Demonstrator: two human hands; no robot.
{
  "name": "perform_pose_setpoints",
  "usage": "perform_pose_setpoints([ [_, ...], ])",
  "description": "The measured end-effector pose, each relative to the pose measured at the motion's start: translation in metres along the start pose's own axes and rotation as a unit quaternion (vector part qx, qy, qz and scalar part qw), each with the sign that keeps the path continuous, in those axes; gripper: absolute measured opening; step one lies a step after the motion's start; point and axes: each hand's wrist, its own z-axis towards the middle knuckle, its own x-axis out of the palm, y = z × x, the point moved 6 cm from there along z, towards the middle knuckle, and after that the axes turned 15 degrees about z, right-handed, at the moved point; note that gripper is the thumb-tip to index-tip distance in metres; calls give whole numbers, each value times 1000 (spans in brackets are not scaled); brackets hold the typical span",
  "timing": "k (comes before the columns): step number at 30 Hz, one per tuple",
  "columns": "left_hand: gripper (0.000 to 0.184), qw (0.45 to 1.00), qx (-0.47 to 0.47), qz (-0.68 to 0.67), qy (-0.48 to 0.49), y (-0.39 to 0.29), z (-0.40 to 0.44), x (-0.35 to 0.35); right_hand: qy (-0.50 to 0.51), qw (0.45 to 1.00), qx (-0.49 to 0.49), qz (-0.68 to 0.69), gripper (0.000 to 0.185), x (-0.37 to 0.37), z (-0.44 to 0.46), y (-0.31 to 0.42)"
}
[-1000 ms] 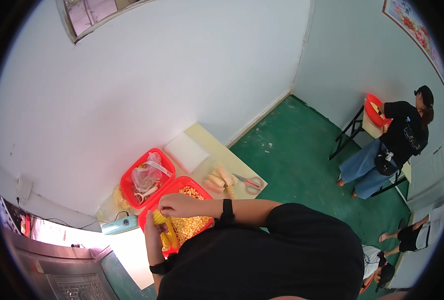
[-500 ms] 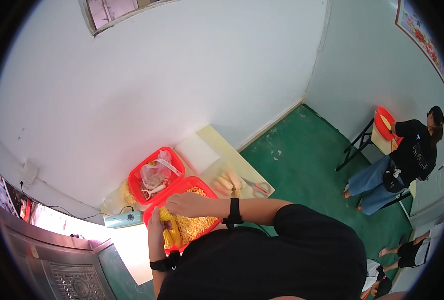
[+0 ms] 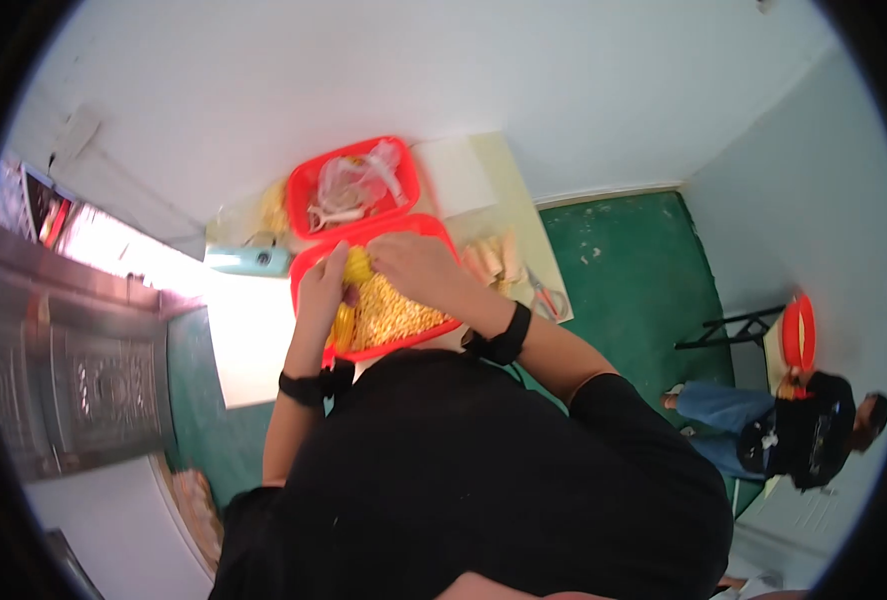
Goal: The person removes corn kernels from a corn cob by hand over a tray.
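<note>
My left hand (image 3: 321,287) is closed around a yellow corn cob (image 3: 360,264), held above a red basin (image 3: 450,238). My right hand (image 3: 412,266) bends over the cob's other side, its fingertips pressed against it. Loose corn kernels (image 3: 399,312) fill much of the basin beneath both hands. Another yellow cob (image 3: 344,326) lies at the basin's left side, below my left hand. The palm sides of both hands are hidden, and the picture is slightly blurred.
Behind stands a second red basin (image 3: 411,190) with a plastic bag (image 3: 349,183) and a white-handled tool (image 3: 336,216). Stripped cobs (image 3: 494,258) and scissors (image 3: 544,295) lie right, a light-blue case (image 3: 249,261) left. A person (image 3: 814,425) works at another table.
My view has swung, so the table sits higher in the picture and more of my arms shows. Both hands stay at the corn cob over the basin.
</note>
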Motion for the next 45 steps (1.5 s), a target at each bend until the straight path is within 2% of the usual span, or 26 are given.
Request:
perform_pose_setpoints([
  [4, 55, 1000, -16, 9, 6, 4, 2, -2, -69, 996, -52, 11, 11, -8, 2, 11],
  [10, 57, 999, -46, -1, 4, 6, 0, -2, -120, 981, -116, -102, 20, 6, 0, 10],
  [13, 55, 997, -67, -36, 32, 16, 6, 2, -120, 971, -140, -154, 24, 10, -1, 12],
  [17, 61, 993, -96, -52, 34, 20, 7, 4, -103, 978, -133, -126, 21, 8, 1, 10],
  [20, 54, 989, -120, -48, 77, 32, 11, 7, -91, 977, -142, -127, 22, 9, -2, 10],
  [25, 55, 987, -131, -61, 75, 37, 14, 10, -81, 974, -161, -135, 23, 13, -3, 10],
  [34, 57, 989, -120, -34, 85, 36, 17, 9, -42, 982, -162, -92, 22, 1, -6, 13],
  [40, 60, 991, -111, -54, 53, 29, 20, -9, -126, 990, -51, 35, 17, -26, -14, 5],
  [43, 62, 992, -100, -64, 31, 32, 23, -17, -103, 993, -31, 45, 20, -19, -18, -7],
  [45, 64, 993, -99, -65, 21, 29, 21, -18, -126, 989, -50, 52, 22, -17, -15, -3],
])
